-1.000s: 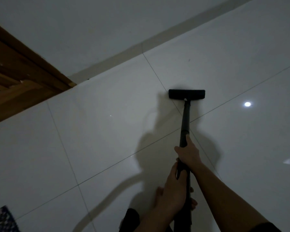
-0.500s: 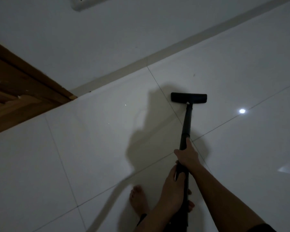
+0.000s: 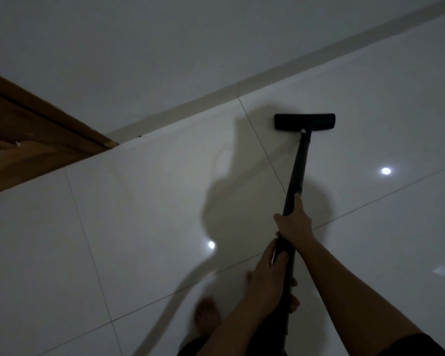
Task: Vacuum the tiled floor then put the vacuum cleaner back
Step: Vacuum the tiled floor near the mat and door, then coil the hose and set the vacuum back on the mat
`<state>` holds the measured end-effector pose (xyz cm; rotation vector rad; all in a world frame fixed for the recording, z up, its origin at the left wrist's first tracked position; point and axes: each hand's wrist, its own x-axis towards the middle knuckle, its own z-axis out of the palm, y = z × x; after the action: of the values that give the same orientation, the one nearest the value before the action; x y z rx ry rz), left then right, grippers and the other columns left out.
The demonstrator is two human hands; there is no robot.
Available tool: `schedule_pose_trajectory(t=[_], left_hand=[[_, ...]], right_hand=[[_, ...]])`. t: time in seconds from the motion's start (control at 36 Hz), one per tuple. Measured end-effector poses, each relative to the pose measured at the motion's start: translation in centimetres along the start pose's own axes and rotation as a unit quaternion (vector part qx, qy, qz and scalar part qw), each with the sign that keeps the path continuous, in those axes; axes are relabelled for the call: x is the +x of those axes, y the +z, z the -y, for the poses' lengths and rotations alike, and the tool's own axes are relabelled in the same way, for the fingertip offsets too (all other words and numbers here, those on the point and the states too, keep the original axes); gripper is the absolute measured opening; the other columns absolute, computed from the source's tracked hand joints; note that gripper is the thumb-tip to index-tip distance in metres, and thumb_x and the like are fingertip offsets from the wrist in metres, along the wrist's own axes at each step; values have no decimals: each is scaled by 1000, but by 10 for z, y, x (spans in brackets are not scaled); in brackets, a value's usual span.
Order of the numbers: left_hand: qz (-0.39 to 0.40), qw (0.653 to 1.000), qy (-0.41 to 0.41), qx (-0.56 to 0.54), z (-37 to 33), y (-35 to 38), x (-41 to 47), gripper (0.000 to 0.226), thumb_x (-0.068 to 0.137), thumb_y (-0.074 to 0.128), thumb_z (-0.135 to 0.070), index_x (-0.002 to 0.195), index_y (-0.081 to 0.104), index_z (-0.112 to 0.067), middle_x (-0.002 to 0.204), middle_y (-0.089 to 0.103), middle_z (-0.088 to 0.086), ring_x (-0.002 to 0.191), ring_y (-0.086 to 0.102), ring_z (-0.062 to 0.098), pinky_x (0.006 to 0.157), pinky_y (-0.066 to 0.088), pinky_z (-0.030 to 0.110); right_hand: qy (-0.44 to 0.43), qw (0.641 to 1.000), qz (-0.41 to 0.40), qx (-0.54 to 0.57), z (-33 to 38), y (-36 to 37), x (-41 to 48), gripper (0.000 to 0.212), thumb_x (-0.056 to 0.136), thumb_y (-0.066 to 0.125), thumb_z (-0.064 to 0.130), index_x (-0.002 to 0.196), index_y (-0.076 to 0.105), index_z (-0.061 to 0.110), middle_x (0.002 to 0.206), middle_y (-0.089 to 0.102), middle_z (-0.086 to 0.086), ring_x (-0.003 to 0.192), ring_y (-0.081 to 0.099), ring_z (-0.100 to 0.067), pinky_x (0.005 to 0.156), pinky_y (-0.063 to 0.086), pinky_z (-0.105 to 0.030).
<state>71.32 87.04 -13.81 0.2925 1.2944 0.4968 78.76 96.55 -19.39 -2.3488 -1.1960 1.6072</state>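
A black vacuum wand [image 3: 297, 165] runs from my hands out to its flat black floor head [image 3: 304, 121], which lies on the glossy white tiled floor [image 3: 152, 201] close to the wall's base strip. My right hand [image 3: 293, 222] grips the wand higher up, thumb along the tube. My left hand [image 3: 269, 278] grips the wand just below it, fingers wrapped round. The vacuum's body is out of view.
A white wall [image 3: 165, 47] with a pale skirting strip [image 3: 216, 95] runs across the top. A wooden door frame [image 3: 36, 140] stands at the left. My bare foot [image 3: 207, 317] is on the tiles near the bottom. Light spots glare on the floor.
The floor head has slid forward toward the wall. My view has shifted so more wall shows, and my foot has stepped forward.
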Motion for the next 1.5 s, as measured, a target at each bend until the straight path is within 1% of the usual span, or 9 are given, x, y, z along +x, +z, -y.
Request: schedule_pose_trajectory(t=[0.17, 0.67, 0.81, 0.89, 1.0, 1.08, 1.19, 1.33, 1.5], left_hand=[[-1, 999, 1, -32, -12, 9, 18, 42, 102, 34, -29, 144, 32, -34, 70, 53, 10, 34, 50, 14, 36, 45, 20], [-89, 994, 13, -62, -29, -38, -26, 36, 102, 37, -26, 138, 40, -29, 70, 58, 9, 35, 53, 10, 37, 44, 20], [-130, 987, -11, -97, -13, -56, -54, 32, 100, 39, -33, 131, 43, -35, 80, 63, 15, 53, 58, 22, 54, 47, 30], [-142, 988, -14, -60, 2, -64, -75, 45, 96, 42, -40, 140, 37, -30, 121, 58, 27, 93, 62, 42, 75, 44, 38], [-113, 992, -28, -46, 21, -72, -110, 43, 100, 39, -36, 141, 29, -27, 93, 57, 8, 62, 56, 16, 64, 45, 32], [-74, 997, -35, 8, 36, -81, -145, 39, 97, 49, -28, 131, 30, -30, 87, 54, 0, 56, 53, 10, 59, 50, 28], [-34, 991, -54, 114, 62, -98, -202, 77, 85, 69, -15, 144, 21, -28, 127, 49, 5, 77, 60, 19, 67, 57, 34], [-44, 980, -78, 178, 88, -126, -258, 73, 84, 70, -12, 143, 30, -27, 114, 57, 10, 71, 65, 23, 79, 57, 45], [-61, 945, -115, 301, 97, -134, -286, 74, 82, 72, -23, 145, 33, -26, 131, 58, 12, 104, 66, 33, 92, 55, 46]], right_hand=[[-10, 1000, 4, -14, 12, -13, 20, 81, 92, 52, 9, 155, 2, 23, 96, 45, -9, 55, 51, -13, 45, 40, -20], [-44, 988, 120, -89, 62, 32, -12, 82, 93, 49, 10, 154, -5, 20, 125, 54, -26, 58, 52, -16, 46, 39, -22], [-61, 975, 165, -136, 70, 61, -45, 82, 93, 48, 7, 154, -6, 16, 125, 54, -25, 58, 45, -12, 56, 43, -25], [-58, 970, 182, -147, 64, 75, -68, 83, 92, 48, 5, 154, -6, 15, 122, 57, -25, 62, 49, -17, 61, 48, -31], [-39, 972, 189, -135, 43, 94, -98, 83, 93, 48, 7, 154, -7, 17, 129, 52, -26, 81, 53, -26, 72, 46, -33], [-18, 976, 189, -111, 19, 112, -119, 85, 93, 49, 7, 154, -10, 19, 125, 53, -27, 88, 57, -33, 81, 50, -39], [21, 980, 192, -43, -9, 136, -151, 91, 92, 50, 6, 152, -15, 26, 128, 49, -29, 101, 60, -45, 92, 50, -56], [59, 971, 220, 70, -33, 152, -194, 89, 96, 50, 8, 151, -17, 28, 122, 49, -24, 93, 54, -37, 82, 49, -48], [72, 954, 244, 160, -60, 168, -225, 84, 97, 52, 11, 153, -10, 27, 127, 44, -18, 95, 55, -31, 85, 49, -43]])
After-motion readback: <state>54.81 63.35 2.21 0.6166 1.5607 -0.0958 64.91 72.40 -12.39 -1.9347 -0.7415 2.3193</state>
